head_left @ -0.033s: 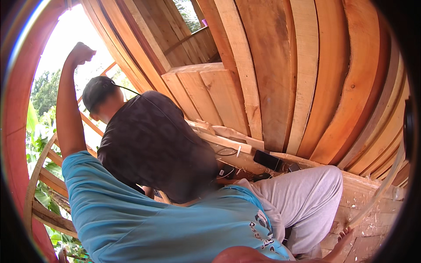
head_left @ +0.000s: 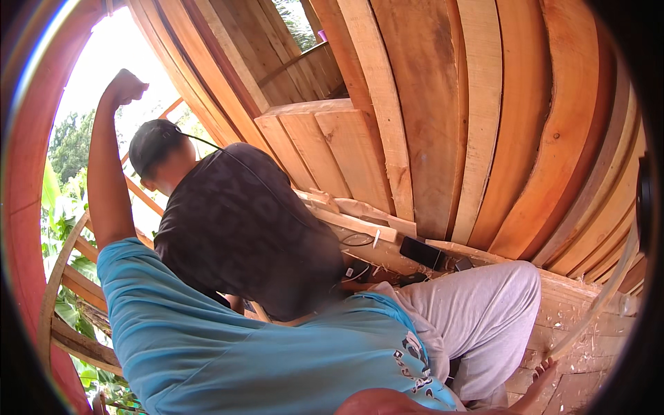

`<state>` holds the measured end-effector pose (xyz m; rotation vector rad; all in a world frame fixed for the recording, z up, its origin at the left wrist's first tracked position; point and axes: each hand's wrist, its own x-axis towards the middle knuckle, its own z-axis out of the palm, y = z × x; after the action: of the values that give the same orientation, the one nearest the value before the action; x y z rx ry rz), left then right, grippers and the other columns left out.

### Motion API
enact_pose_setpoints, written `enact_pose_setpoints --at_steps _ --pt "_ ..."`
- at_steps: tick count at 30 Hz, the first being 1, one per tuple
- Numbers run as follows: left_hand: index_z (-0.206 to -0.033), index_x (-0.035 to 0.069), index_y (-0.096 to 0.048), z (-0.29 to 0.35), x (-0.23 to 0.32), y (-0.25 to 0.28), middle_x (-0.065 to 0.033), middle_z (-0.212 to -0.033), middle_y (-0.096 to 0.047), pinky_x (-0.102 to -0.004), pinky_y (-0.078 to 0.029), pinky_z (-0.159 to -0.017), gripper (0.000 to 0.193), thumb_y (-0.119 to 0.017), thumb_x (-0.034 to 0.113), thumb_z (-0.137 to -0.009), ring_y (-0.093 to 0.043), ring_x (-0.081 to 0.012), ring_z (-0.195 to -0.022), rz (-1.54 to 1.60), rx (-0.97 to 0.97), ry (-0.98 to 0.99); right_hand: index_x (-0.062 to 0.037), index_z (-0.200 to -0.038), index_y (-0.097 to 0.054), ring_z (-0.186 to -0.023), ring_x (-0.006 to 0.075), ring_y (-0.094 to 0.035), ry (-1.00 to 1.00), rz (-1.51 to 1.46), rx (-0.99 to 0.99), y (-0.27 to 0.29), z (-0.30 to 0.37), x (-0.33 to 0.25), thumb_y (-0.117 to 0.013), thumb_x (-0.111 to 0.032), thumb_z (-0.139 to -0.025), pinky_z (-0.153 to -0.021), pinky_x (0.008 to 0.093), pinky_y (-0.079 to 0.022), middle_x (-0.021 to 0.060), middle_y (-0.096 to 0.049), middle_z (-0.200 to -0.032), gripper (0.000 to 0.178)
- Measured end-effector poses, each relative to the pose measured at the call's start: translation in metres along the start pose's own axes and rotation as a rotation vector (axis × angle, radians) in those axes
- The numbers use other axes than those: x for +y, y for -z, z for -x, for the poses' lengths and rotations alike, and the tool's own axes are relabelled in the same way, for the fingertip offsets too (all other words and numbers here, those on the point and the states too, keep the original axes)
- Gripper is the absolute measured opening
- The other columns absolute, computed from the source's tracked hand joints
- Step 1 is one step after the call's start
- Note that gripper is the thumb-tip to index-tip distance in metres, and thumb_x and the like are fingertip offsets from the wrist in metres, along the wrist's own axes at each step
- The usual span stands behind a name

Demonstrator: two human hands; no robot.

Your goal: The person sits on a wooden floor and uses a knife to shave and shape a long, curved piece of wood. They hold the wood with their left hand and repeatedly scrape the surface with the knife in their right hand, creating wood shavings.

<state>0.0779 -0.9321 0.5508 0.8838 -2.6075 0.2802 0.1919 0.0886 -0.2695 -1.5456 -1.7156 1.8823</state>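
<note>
Left hand (head_left: pixel 126 87) is up by the bright opening (head_left: pixel 112 41), fingers clenched — no object visible in them; right hand (head_left: pixel 543 372) is low by the shaving-strewn boards (head_left: pixel 579 340), near the lower end of the thin curved strip (head_left: pixel 600 303); can't tell if its fingers grip or just rest. I'd swing the raised arm clear of the co-worker's (head_left: pixel 249 228) cap (head_left: pixel 156 146); brace the right palm off loose shavings — likely skid risk.

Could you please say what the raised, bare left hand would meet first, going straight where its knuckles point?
Rightward from the left hand, probably the long, orange-brown wooden planks first, though depth is unclear.
</note>
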Motion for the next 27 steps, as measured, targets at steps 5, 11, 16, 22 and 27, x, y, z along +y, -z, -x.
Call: enact_pose_setpoints --at_steps 5,11,16,22,27 --pt "-0.050 0.010 -0.051 -0.010 -0.037 -0.011 -0.0010 -0.044 -0.043 -0.0284 -0.025 -0.031 0.035 -0.070 0.016 -0.078 -0.036 -0.0098 -0.036 0.023 -0.042 -0.006 -0.0115 -0.131 -0.060 -0.070 0.0124 -0.053 0.048 0.015 0.012 0.000 0.010 -0.001 -0.042 -0.058 -0.096 -0.054 0.0273 -0.034 0.0021 -0.064 -0.101 0.061" --pt "-0.058 0.011 -0.056 -0.017 -0.047 -0.022 -0.0021 -0.050 -0.049 -0.0306 -0.030 -0.038 0.028 -0.069 0.022 -0.081 -0.042 -0.0127 -0.042 0.022 0.083 -0.001 -0.0147 -0.126 -0.061 -0.060 0.0072 -0.050 0.092 0.043 0.052 -0.001 0.014 0.000 -0.041 -0.060 -0.096 -0.049 0.0247 -0.031 -0.0051 -0.059 -0.083 0.057" --pt "-0.067 0.014 -0.061 -0.017 -0.040 -0.015 -0.0030 -0.059 -0.054 -0.0326 -0.036 -0.045 0.022 -0.066 0.027 -0.084 -0.048 -0.0159 -0.051 -0.020 0.130 -0.030 -0.0119 -0.126 -0.062 -0.065 0.0115 -0.053 0.081 0.085 0.045 0.002 0.004 0.003 -0.043 -0.058 -0.096 -0.051 0.0271 -0.035 0.0013 -0.063 -0.093 0.058" --pt "-0.078 0.016 -0.066 -0.020 -0.024 0.036 -0.0041 -0.069 -0.061 -0.0350 -0.042 -0.054 0.019 -0.062 0.033 -0.087 -0.056 -0.0198 -0.061 -0.086 0.369 -0.146 -0.0111 -0.124 -0.063 -0.064 0.0106 -0.054 0.081 0.103 0.060 0.003 0.022 -0.002 -0.043 -0.058 -0.096 -0.049 0.0262 -0.034 0.0011 -0.063 -0.090 0.058" --pt "-0.087 0.018 -0.070 0.007 -0.053 0.095 -0.0051 -0.077 -0.066 -0.0370 -0.047 -0.062 0.022 -0.060 0.038 -0.090 -0.062 -0.0231 -0.069 -0.239 0.789 -0.116 -0.0121 -0.122 -0.064 -0.063 0.0108 -0.053 0.096 0.131 0.033 0.000 0.015 0.002 -0.042 -0.061 -0.096 -0.050 0.0275 -0.035 0.0003 -0.064 -0.090 0.060"
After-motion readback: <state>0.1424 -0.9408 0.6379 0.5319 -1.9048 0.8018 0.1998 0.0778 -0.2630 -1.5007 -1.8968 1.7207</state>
